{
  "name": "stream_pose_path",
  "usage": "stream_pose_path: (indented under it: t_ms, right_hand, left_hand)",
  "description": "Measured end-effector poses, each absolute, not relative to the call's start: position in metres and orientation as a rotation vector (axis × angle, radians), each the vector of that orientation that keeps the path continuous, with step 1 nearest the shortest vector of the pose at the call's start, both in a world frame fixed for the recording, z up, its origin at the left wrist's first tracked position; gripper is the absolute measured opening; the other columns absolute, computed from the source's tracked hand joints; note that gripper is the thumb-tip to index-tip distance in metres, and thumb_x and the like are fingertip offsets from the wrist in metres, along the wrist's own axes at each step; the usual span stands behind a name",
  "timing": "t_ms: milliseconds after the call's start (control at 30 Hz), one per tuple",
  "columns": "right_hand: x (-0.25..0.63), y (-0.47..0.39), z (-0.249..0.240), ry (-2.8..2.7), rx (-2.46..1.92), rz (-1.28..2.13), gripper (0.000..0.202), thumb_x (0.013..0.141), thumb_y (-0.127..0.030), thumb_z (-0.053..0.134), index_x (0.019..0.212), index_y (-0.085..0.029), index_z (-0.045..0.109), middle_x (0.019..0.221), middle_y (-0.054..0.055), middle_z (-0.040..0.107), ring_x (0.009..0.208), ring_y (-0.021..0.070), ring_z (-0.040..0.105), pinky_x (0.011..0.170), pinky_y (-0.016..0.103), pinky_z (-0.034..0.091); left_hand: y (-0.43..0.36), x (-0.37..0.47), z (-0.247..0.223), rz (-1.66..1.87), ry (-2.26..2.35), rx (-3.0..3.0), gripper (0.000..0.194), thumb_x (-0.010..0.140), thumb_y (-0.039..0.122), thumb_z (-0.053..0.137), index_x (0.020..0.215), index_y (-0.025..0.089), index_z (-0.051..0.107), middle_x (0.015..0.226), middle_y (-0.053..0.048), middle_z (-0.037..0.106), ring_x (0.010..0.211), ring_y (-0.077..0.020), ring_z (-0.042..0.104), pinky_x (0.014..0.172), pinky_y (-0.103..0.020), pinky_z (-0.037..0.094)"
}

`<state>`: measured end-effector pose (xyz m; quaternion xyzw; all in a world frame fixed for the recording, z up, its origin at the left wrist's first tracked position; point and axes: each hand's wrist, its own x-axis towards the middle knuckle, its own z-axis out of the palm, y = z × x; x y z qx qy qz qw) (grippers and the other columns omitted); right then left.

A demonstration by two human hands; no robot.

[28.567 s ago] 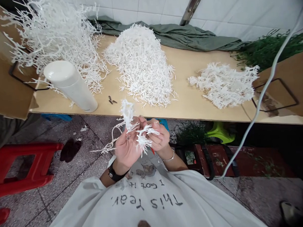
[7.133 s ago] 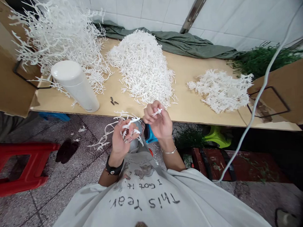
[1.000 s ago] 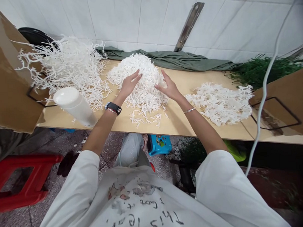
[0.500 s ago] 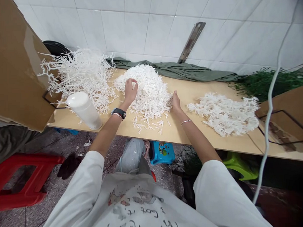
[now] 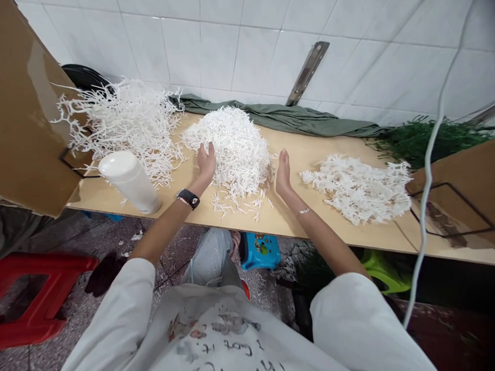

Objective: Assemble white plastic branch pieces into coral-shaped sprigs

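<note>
A mound of small white branching pieces [image 5: 240, 148] lies on the wooden table [image 5: 309, 221] in front of me, with loose bits at its front edge. My left hand [image 5: 206, 162] is at the mound's left side, fingers apart and nothing in it. On the other side, my right hand [image 5: 283, 170] stands upright and open, a small gap from the mound, palm turned toward it. A taller heap of long white branching pieces [image 5: 127, 125] is at the left. Another flat white pile [image 5: 359, 189] lies to the right of my right hand.
A white bottle [image 5: 129, 181] leans near the left front edge. Cardboard boxes [image 5: 21, 117] flank the table. Green cloth [image 5: 294, 119] runs along the wall, with green sprigs [image 5: 424, 138] at the right. A white cable [image 5: 429, 163] hangs at the right. Stools [image 5: 260, 251] stand below.
My left hand has come down off the mound to its left side, and its fingers have spread. My right hand has moved slightly away from the mound's right edge.
</note>
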<state>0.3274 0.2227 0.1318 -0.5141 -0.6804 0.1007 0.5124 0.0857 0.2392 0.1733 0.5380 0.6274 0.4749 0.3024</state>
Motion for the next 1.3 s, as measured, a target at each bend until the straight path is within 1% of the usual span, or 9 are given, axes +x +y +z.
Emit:
stream_pose_path:
  t_ms: [100, 167, 333, 467, 633, 733, 867, 1100, 1300]
  right_hand:
    - [0.319, 0.167, 0.138, -2.104, -1.039, 0.063, 0.085, 0.081, -0.071, 0.039, 0.15, -0.033, 0.009, 0.158, 0.002, -0.001, 0.146, 0.0275, 0.004, 0.117, 0.055, 0.014]
    - [0.299, 0.145, 0.137, -2.517, -0.744, -0.119, 0.079, 0.083, -0.063, 0.047, 0.149, -0.035, 0.015, 0.157, 0.0, 0.004, 0.146, 0.0259, 0.007, 0.119, 0.054, 0.009]
    - [0.248, 0.189, 0.142, -2.769, -0.505, -0.306, 0.041, 0.096, -0.028, 0.034, 0.136, -0.033, 0.045, 0.151, -0.003, 0.03, 0.144, 0.0187, 0.018, 0.118, 0.052, 0.018]
    - [0.232, 0.239, 0.157, -2.749, -0.526, -0.364, 0.035, 0.094, -0.032, 0.039, 0.123, -0.027, 0.057, 0.147, 0.0, 0.038, 0.141, 0.022, 0.027, 0.117, 0.055, 0.017]
    - [0.217, 0.202, 0.164, -2.648, -0.453, -0.318, 0.043, 0.095, -0.032, 0.031, 0.132, -0.021, 0.051, 0.143, 0.004, 0.044, 0.138, 0.0163, 0.033, 0.119, 0.047, 0.018]
    - [0.227, 0.168, 0.159, -2.715, -0.349, -0.287, 0.048, 0.093, -0.043, 0.037, 0.136, -0.023, 0.046, 0.146, 0.004, 0.039, 0.142, 0.0151, 0.024, 0.12, 0.043, 0.015]
    - [0.268, 0.162, 0.149, -2.905, -0.338, -0.301, 0.071, 0.086, -0.063, 0.041, 0.142, -0.021, 0.038, 0.15, 0.004, 0.032, 0.145, 0.0177, 0.016, 0.12, 0.04, 0.013]
    - [0.321, 0.22, 0.148, -2.725, -0.841, -0.403, 0.06, 0.093, -0.051, 0.034, 0.144, -0.019, 0.032, 0.153, 0.006, 0.026, 0.145, 0.0182, 0.014, 0.12, 0.044, 0.01]
    - [0.309, 0.18, 0.152, -2.644, -0.837, -0.534, 0.057, 0.095, -0.052, 0.026, 0.136, -0.019, 0.046, 0.148, 0.005, 0.036, 0.141, 0.0175, 0.026, 0.12, 0.042, 0.015]
  left_hand:
    - [0.212, 0.077, 0.188, 1.214, 1.571, 1.617, 0.065, 0.093, 0.052, 0.031, 0.147, 0.018, 0.021, 0.157, -0.009, 0.013, 0.145, -0.0189, 0.01, 0.117, -0.04, 0.014]
    - [0.188, 0.068, 0.195, 1.177, 1.545, 1.789, 0.069, 0.09, 0.057, 0.034, 0.148, 0.021, 0.021, 0.157, -0.007, 0.015, 0.146, -0.0198, 0.008, 0.118, -0.039, 0.01]
    - [0.132, 0.043, 0.188, 1.17, 1.612, 2.084, 0.073, 0.09, 0.056, 0.036, 0.148, 0.015, 0.02, 0.155, -0.013, 0.018, 0.145, -0.0222, 0.012, 0.117, -0.04, 0.013]
    - [0.116, 0.033, 0.158, 1.054, 1.74, 2.262, 0.078, 0.088, 0.056, 0.037, 0.147, 0.008, 0.023, 0.155, -0.019, 0.015, 0.145, -0.0278, 0.007, 0.116, -0.045, 0.012]
    - [0.116, 0.043, 0.121, 0.698, 1.781, 2.418, 0.102, 0.079, 0.069, 0.045, 0.146, -0.004, 0.02, 0.152, -0.028, 0.011, 0.144, -0.0356, 0.004, 0.115, -0.052, 0.009]
    - [0.122, 0.046, 0.112, 0.639, 1.716, 2.555, 0.102, 0.075, 0.072, 0.047, 0.147, 0.004, 0.024, 0.153, -0.021, 0.012, 0.144, -0.0343, 0.004, 0.115, -0.053, 0.0]
    - [0.137, 0.04, 0.116, 0.789, 1.76, 2.612, 0.104, 0.074, 0.074, 0.043, 0.15, 0.009, 0.015, 0.155, -0.014, 0.008, 0.144, -0.0331, 0.006, 0.117, -0.049, -0.006]
    - [0.155, 0.062, 0.121, 0.9, 1.747, 2.619, 0.115, 0.069, 0.08, 0.044, 0.15, 0.004, 0.012, 0.155, -0.021, 0.008, 0.144, -0.0339, 0.006, 0.115, -0.052, -0.008]
    - [0.171, 0.064, 0.115, 0.881, 1.772, 2.511, 0.112, 0.067, 0.078, 0.05, 0.148, 0.005, 0.022, 0.155, -0.022, 0.008, 0.144, -0.038, 0.004, 0.114, -0.058, -0.003]
